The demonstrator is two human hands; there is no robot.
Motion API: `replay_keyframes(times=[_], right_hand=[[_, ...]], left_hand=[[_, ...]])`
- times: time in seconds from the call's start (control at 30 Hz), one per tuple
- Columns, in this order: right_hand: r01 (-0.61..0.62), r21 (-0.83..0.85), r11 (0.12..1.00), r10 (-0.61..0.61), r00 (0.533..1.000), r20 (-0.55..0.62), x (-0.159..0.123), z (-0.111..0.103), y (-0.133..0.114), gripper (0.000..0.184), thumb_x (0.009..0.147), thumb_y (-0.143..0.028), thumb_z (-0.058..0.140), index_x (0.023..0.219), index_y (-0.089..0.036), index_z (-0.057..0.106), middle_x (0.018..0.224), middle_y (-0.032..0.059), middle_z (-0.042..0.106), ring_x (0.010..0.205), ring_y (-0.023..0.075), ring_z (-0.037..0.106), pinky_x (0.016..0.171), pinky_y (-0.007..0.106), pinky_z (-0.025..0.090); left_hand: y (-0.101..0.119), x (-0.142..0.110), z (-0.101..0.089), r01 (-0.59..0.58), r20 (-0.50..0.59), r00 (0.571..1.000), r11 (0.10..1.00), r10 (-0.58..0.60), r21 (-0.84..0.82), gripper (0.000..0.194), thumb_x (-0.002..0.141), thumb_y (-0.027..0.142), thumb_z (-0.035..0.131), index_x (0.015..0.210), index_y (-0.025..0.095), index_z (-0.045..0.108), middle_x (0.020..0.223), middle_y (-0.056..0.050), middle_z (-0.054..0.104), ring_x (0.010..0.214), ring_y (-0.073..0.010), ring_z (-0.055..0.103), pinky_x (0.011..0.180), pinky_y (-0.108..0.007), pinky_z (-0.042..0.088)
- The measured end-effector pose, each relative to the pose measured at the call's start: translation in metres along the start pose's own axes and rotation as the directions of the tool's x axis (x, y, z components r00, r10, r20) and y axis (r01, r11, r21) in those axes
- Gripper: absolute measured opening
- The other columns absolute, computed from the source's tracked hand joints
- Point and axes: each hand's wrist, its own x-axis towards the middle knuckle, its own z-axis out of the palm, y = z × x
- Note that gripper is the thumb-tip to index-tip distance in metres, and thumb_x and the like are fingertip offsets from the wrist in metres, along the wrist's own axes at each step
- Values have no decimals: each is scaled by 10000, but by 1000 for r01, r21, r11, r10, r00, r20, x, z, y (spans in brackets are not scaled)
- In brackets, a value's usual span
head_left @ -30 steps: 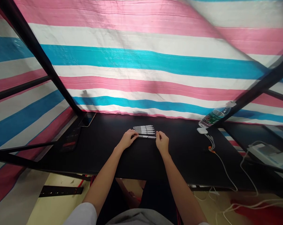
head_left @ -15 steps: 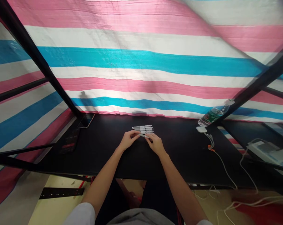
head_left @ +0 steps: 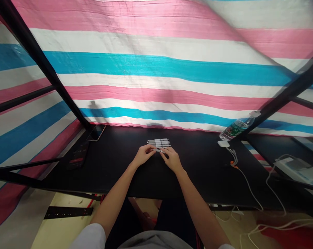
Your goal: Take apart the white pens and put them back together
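Both your hands are on one single pen [head_left: 158,150], mid-tabletop [head_left: 107,169] left to right, nearer the far edge than the near one. Left hand [head_left: 143,154]: thumb and index pinching the pen's left end, other fingers curled in. Right hand [head_left: 172,159]: thumb and fingertips pinching the right end, back of the hand toward you. Only a short, pale stretch of pen shows between your fingertips; the ends are hidden. Pen runs roughly parallel to the far edge. Can't tell if it touches the surface.

Row of pens [head_left: 158,141] just beyond your fingers, toward the far edge: white, dark marks, side by side, lying lengthwise with that edge. Exact count unclear, your fingers cover the nearest part.

Far left corner: phone [head_left: 97,132], lying flat. Nearer you along the left edge: dark device [head_left: 78,154], reddish bar on its screen, digits too blurred to read.

Far right corner: clear bottle [head_left: 235,128] with green label, slanted in view; can't tell if it really leans. White adapter [head_left: 223,144] just in front of it, pale cable [head_left: 246,178] going from there to the near edge, orange piece [head_left: 233,165] on it. Striped sheet [head_left: 156,65] hangs behind the far edge. Your forearms cross the near edge.
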Motion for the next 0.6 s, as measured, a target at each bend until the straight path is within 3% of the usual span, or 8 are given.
replay_keyframes(times=[0.13, 0.3, 0.4, 0.53, 0.6], right_hand=[[19, 3, 1000, -19, 1000, 7, 0, -1, -1, 249, 950, -296, 496, 1092, -223, 687, 830, 59, 639, 829, 198, 608, 768, 316, 516], [-24, 17, 1000, 24, 999, -21, -1, 0, -1, 220, 937, -282, 506, 1046, -224, 688, 872, 54, 658, 785, 173, 633, 733, 278, 516], [-30, 30, 999, 30, 1000, 6, -1, 1, -2, 198, 928, -253, 502, 1013, -216, 677, 866, 45, 665, 712, 153, 626, 699, 263, 511], [-3, 47, 999, 2, 1000, 7, 0, 1, -4, 185, 916, -222, 508, 1009, -219, 669, 910, 55, 687, 819, 180, 644, 755, 284, 520], [15, 32, 999, -15, 1000, -2, 0, 1, -3, 206, 916, -221, 509, 1041, -222, 674, 933, 63, 693, 870, 194, 643, 791, 305, 521]], left_hand=[[-1, 0, -1, 16, -52, 999, 990, -9, 140, 340, 851, 423, 585, 709, 126, 669, 576, -2, 549, 541, -103, 462, 549, -231, 377], [-2, 0, -1, 30, 33, 999, 999, -28, -34, 358, 789, 399, 674, 1042, 146, 664, 668, 4, 596, 574, -108, 516, 580, -230, 417], [-1, 0, 0, 54, 22, 998, 998, -54, -34, 291, 807, 406, 645, 928, 143, 668, 659, -5, 611, 550, -106, 525, 572, -233, 428], [1, -1, -1, 74, -15, 997, 993, -73, 88, 340, 864, 436, 557, 703, 146, 631, 567, 0, 576, 494, -95, 486, 526, -223, 400], [1, -1, -1, 59, -13, 998, 997, -58, 58, 295, 846, 422, 588, 776, 144, 654, 617, -3, 595, 523, -94, 505, 551, -221, 422]])
